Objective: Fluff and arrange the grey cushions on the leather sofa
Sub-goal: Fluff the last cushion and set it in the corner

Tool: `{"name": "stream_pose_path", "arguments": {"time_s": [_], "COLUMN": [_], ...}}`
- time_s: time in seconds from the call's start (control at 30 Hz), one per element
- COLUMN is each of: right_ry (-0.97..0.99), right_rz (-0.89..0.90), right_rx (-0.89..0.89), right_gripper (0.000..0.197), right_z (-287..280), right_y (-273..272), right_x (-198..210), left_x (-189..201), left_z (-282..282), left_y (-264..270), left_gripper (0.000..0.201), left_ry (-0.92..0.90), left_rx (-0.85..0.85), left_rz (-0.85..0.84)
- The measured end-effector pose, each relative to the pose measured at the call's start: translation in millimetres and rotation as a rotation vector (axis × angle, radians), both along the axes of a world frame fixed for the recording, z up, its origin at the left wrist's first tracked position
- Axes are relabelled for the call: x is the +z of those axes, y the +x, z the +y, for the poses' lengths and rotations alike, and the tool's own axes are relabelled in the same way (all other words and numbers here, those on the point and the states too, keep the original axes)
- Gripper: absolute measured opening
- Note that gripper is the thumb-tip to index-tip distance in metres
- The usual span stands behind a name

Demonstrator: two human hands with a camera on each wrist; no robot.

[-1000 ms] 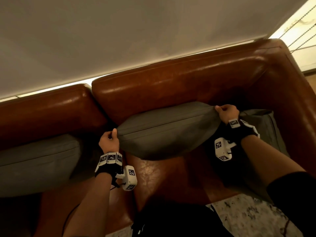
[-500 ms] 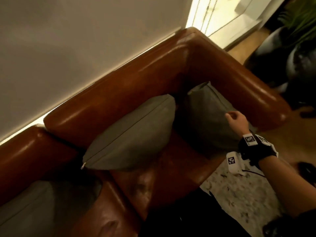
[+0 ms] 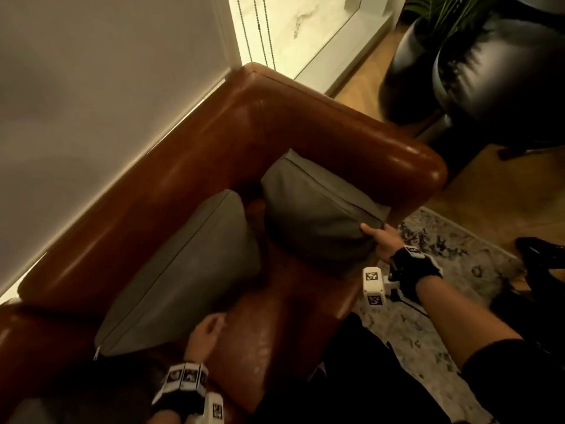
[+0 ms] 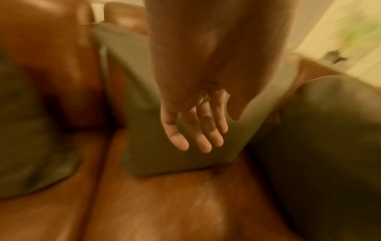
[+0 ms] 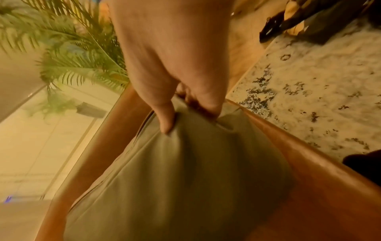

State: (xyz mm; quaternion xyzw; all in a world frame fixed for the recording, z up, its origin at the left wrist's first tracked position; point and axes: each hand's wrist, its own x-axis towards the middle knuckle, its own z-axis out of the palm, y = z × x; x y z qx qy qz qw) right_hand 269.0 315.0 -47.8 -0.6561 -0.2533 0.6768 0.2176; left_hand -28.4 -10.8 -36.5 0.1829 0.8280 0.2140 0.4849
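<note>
**Right hand gripping corner cushion at sofa arm end**

The plump grey fabric cushion [image 3: 318, 215] with a dark zip seam stands at the end of the seat, leaning against the rounded arm of the glossy brown leather sofa [image 3: 345, 130]. The right hand [image 3: 383, 240] grips its near front corner: the right wrist view shows the thumb pressed on the fabric face and the other fingers curled around the bunched corner. A second flat grey square cushion [image 3: 183, 270] leans on the backrest just beside the first, with its zip pull at the lower left corner.

The left hand [image 3: 206, 333] hangs above the seat in front of this second cushion. Its fingers [image 4: 198, 130] are extended and relaxed, and it holds nothing.

Beyond the sofa arm stand large black glossy planters [image 3: 495, 71] with green palm fronds [image 5: 68, 53]. A pale mottled rug [image 3: 452, 270] lies on the wooden floor beside the sofa.
</note>
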Motion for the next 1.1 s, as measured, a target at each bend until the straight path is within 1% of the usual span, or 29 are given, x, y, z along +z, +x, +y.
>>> {"name": "stream_pose_path", "arguments": {"time_s": [0.07,0.1,0.17,0.2,0.23,0.3,0.33,0.37,0.4,0.43,0.47,0.5,0.53,0.6,0.67,0.73,0.8,0.9,1.0,1.07,1.1], "right_ry": [0.067,0.068,0.075,0.081,0.095,0.053,0.027,-0.015,-0.05,-0.057,-0.052,-0.02,0.031,0.144,0.307,0.411,0.452,0.42,0.407,0.381,0.33], "right_rz": [0.068,0.132,0.189,0.161,0.116,0.017,-0.009,0.009,0.035,0.052,0.063,0.07,0.046,-0.107,-0.3,-0.392,-0.404,-0.435,-0.401,-0.368,-0.376], "right_rx": [0.148,0.197,0.24,0.246,0.246,0.249,0.228,0.153,0.102,0.104,0.156,0.231,0.349,0.583,0.742,0.737,0.708,0.687,0.562,0.533,0.521], "right_gripper": [0.06,0.058,0.045,0.037,0.03,0.012,0.019,0.025,0.024,0.023,0.026,0.029,0.031,0.032,0.034,0.041,0.045,0.038,0.038,0.036,0.032], "right_z": [1.2,2.1,5.5,9.4,14.0,19.4,19.9,19.9,18.6,16.4,13.9,11.7,9.4,6.8,2.8,0.0,-0.6,4.4,12.6,20.6,24.9], "right_y": [9.3,16.6,42.6,55.4,68.8,91.2,100.8,110.2,120.3,129.4,136.1,141.3,144.6,142.7,134.6,124.2,117.9,110.4,107.6,115.3,122.9], "right_x": [11.7,19.3,21.2,23.5,20.6,12.5,9.0,4.3,0.6,-2.6,-2.5,-7.0,-10.0,-16.6,-26.2,-32.0,-40.4,-46.5,-43.2,-40.9,-38.4], "left_x": [15.0,21.3,38.0,41.3,36.6,27.5,18.9,7.5,-4.2,-15.1,-27.7,-36.3,-42.9,-45.3,-42.1,-38.6,-35.8,-32.0,-28.2,-22.9,-18.6], "left_z": [63.2,95.7,144.3,163.1,184.3,224.9,241.2,254.9,266.6,276.1,282.5,286.6,289.0,291.1,294.6,298.0,299.7,305.4,314.7,318.3,318.3], "left_y": [-4.0,-2.6,9.6,15.3,18.8,34.7,42.2,48.6,53.4,55.9,54.8,52.4,49.8,46.1,45.9,48.8,54.7,63.2,69.8,71.3,71.7], "left_gripper": [0.021,0.025,0.028,0.028,0.029,0.031,0.031,0.031,0.031,0.03,0.029,0.027,0.026,0.028,0.034,0.038,0.039,0.038,0.033,0.029,0.027], "left_ry": [0.13,0.213,0.357,0.404,0.44,0.452,0.438,0.422,0.385,0.32,0.247,0.162,0.083,-0.043,-0.099,-0.081,-0.045,-0.058,-0.058,0.013,0.07], "left_rx": [0.016,0.008,0.045,0.079,0.115,0.125,0.096,0.061,0.028,0.001,-0.026,-0.057,-0.085,-0.129,-0.241,-0.376,-0.401,-0.353,-0.34,-0.238,-0.142], "left_rz": [0.029,0.074,0.111,0.117,0.107,0.124,0.12,0.117,0.111,0.103,0.097,0.105,0.12,0.131,0.172,0.214,0.191,0.246,0.31,0.344,0.34]}}
